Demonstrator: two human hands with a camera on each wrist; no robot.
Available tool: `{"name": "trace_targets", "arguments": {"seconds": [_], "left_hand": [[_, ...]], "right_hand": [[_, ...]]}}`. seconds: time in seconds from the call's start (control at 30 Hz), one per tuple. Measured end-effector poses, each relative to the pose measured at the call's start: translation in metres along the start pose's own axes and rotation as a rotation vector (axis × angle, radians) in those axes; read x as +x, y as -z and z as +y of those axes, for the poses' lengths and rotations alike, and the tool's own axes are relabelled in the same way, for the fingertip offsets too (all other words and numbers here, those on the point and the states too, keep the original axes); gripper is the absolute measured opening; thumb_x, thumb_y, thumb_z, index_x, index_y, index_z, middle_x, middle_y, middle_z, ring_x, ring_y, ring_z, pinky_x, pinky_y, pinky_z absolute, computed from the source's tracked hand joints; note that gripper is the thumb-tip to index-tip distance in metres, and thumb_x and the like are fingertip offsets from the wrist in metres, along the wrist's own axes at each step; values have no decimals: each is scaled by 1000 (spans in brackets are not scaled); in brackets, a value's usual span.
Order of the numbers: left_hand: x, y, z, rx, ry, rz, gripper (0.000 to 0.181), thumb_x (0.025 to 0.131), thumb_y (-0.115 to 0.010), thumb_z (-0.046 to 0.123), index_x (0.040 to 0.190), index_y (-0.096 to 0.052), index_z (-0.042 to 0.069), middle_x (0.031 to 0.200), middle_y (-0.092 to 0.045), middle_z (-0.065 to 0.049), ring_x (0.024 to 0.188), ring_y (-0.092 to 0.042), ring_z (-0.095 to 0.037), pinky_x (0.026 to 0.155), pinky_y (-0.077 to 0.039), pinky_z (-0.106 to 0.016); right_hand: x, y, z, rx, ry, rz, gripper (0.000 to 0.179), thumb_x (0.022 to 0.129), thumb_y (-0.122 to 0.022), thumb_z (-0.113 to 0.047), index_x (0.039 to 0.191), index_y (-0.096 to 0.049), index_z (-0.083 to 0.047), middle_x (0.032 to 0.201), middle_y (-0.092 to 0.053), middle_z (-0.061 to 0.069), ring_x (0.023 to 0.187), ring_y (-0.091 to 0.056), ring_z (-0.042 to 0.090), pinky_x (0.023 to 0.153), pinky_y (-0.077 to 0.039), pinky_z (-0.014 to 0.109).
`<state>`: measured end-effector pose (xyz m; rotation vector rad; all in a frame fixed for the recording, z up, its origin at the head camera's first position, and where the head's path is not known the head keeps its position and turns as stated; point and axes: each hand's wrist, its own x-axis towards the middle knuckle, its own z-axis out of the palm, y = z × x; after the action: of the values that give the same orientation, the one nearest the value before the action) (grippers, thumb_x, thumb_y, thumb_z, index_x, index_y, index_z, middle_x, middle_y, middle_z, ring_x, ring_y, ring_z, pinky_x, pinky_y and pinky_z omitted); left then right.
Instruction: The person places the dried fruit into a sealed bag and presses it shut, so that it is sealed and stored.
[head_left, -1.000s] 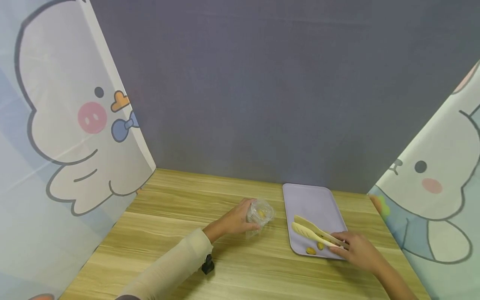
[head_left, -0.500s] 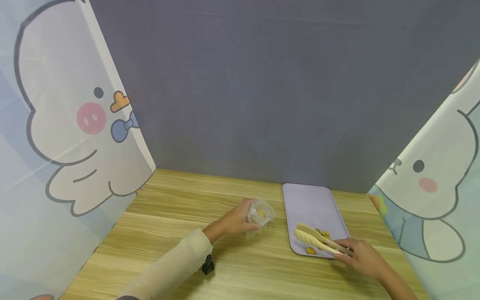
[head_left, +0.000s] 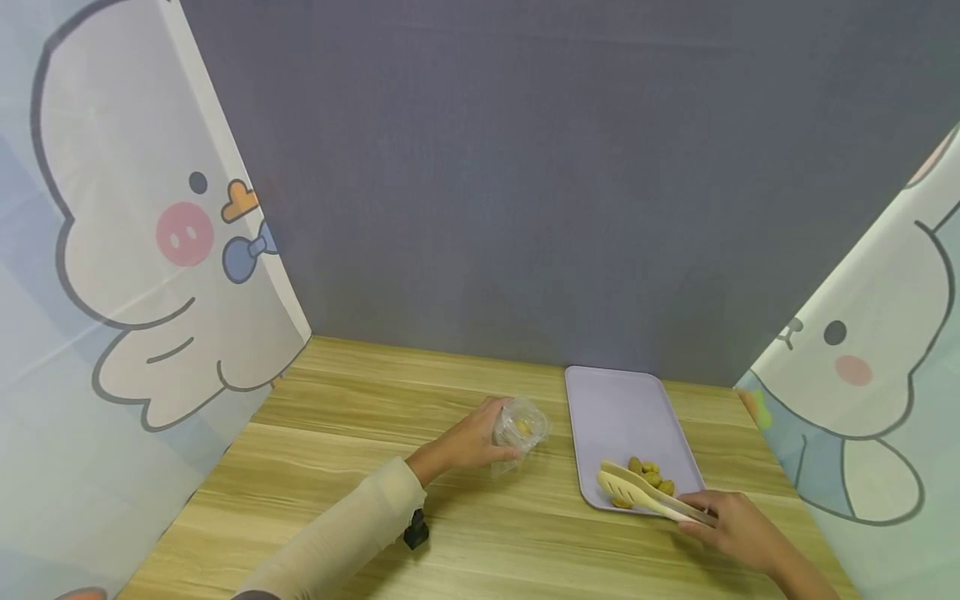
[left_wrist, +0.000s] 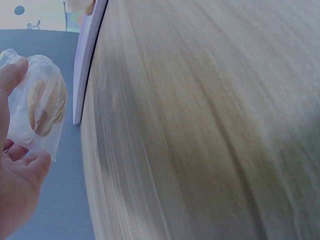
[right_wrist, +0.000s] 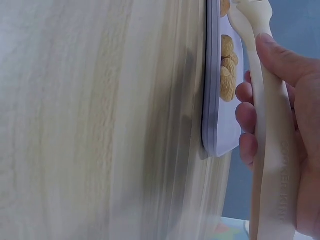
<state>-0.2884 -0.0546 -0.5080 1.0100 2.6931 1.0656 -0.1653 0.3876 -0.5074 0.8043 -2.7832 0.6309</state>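
My left hand holds up a clear plastic bag by its side, left of the tray. Through the film in the left wrist view, tan pieces like unshelled peanuts show. My right hand grips cream-coloured tongs, fingers wrapped round both arms in the right wrist view. The slotted tong heads point left, low over the near end of the lilac tray. Several peanuts in their shells lie behind the tongs there. One more peanut sits near the front rim, partly covered by a tong head.
A small black object rests on the wood-grain table below the left forearm. A grey panel closes off the back. Cartoon-printed cloths stand along both sides.
My right hand and the tongs have shifted a little right and toward me, uncovering more peanuts on the tray. The left hand and bag have stayed in place.
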Motion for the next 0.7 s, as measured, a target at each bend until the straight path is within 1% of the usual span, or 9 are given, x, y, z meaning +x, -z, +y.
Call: {"name": "trace_targets", "arguments": {"seconds": [0.07,0.3,0.37,0.47,0.6,0.7], "left_hand": [[0,0,0,1,2,0,88,89,-77,45,157,-32,12,150,-45,-8,124,-56,-20,103,-51,-41],[1,2,1,0,-18,-4,87,89,-78,43,156,-33,10,150,-46,-7,128,-55,-20,108,-49,-42],[1,1,0,1,-22,-3,87,89,-77,44,156,-33,11,150,-46,-6,127,-55,-19,107,-49,-42],[1,1,0,1,-24,-1,86,89,-77,44,156,-33,11,150,-46,-6,127,-55,-19,106,-49,-42],[1,0,0,-1,-24,-2,87,90,-77,45,156,-33,11,150,-46,-6,126,-55,-19,106,-49,-42],[1,0,0,1,-21,-3,87,90,-77,45,156,-33,11,150,-46,-6,126,-55,-19,105,-50,-42]], "right_hand": [[-2,0,1,10,0,3,26,83,-84,-22,103,-77,-7,82,-65,-21,63,-42,-12,51,-38,17],[-6,2,4,51,1,-38,26,84,-83,-23,103,-77,-7,86,-72,-10,71,-47,-12,54,-42,19],[-6,1,6,51,7,-47,26,85,-82,-23,103,-77,-6,86,-71,-12,71,-47,-12,54,-42,19],[-7,-1,9,38,15,-36,25,84,-83,-24,102,-78,-7,86,-70,-16,73,-48,-13,55,-43,19],[-8,-3,13,30,38,-25,26,83,-84,-23,102,-78,-7,86,-71,-16,74,-48,-13,56,-43,19],[-8,-4,14,27,53,-26,26,83,-83,-21,102,-77,-5,86,-72,-12,75,-48,-13,56,-43,19]]}}
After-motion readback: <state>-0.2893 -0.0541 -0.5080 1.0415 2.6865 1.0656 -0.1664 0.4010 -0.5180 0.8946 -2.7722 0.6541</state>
